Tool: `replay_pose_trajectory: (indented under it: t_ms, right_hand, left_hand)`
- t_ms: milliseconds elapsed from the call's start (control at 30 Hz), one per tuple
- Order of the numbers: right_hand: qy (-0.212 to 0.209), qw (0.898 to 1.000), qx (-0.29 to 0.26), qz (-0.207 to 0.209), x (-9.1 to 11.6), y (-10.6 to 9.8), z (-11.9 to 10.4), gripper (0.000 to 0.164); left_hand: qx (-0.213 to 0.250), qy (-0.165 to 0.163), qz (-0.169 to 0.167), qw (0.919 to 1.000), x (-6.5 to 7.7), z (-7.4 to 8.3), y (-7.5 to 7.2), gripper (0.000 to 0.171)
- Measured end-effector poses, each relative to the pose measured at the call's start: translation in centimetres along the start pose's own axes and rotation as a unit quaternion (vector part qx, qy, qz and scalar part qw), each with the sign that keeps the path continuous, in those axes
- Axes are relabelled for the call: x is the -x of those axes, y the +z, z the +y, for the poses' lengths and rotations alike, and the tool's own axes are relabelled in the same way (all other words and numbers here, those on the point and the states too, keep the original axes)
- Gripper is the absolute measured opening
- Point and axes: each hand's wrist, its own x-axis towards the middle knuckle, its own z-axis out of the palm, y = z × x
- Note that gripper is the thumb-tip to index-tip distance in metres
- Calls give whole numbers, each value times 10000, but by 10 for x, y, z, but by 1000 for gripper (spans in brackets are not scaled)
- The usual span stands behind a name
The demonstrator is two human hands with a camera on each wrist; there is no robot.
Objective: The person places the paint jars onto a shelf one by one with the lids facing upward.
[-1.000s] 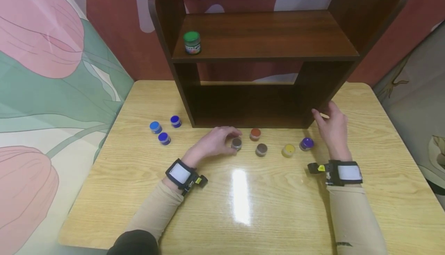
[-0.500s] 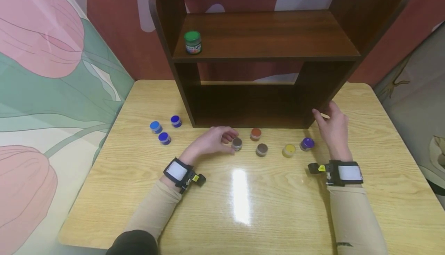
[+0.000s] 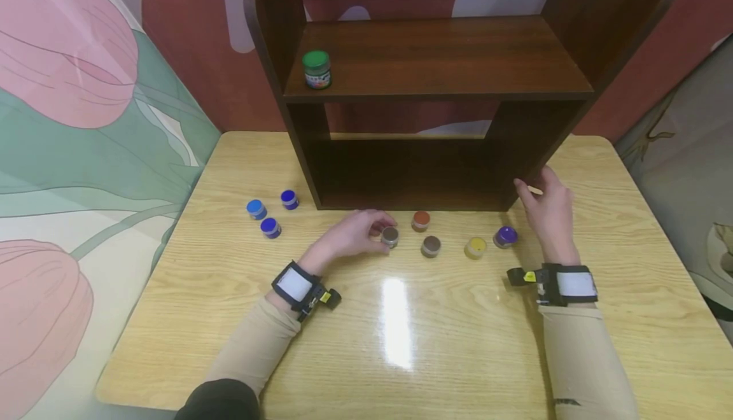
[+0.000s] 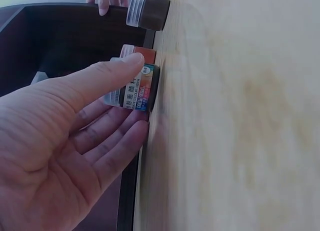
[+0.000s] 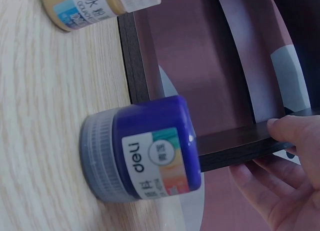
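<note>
We worked at a pale, wood-grained bench [image 3: 458, 337].
Our left hand [image 3: 352, 234] curved half-open around a clear-lidded, round brown jar [image 3: 389, 236]; our right hand [image 3: 548, 209] gripped the dark-brown wooden bookcase [image 3: 435, 57].

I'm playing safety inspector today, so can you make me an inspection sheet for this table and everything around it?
Surface: light wood-look table, with a bright glare patch.
Job's things: three blue jars left of the dark bookshelf; in front of it, left to right, a grey-brown jar, red-brown jar, brown jar, yellow jar and purple jar; a green jar on its upper board.
Clutter: nothing seen.
Left hand: thumb and fingers around the grey-brown jar; how firmly, I can't tell.
Right hand: holds the bookshelf's side panel.
Cables: nothing seen.
Surroundings: red patterned wall behind, flower print at left.
</note>
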Motion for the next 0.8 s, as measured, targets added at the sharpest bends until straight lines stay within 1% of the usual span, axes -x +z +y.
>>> replay_pose_trajectory:
  t_ms: [167, 333, 467, 800]
  right_hand:
    - [-23, 10000, -15, -24, 0, 0, 0, 35]
    - [-26, 10000, -12, -47, 0, -1, 0, 34]
    - [-28, 10000, 2, -46, 0, -1, -1, 34]
    - [-11, 10000, 4, -14, 0, 0, 0, 34]
  left_hand:
    - [-119, 52, 29, 9999, -1, 1, 1, 52]
    - [-104, 126, 71, 9998, -1, 0, 1, 48]
    - [-77, 111, 90, 9999, -1, 0, 2, 46]
    - [-157, 172, 124, 9997, -1, 0, 2, 44]
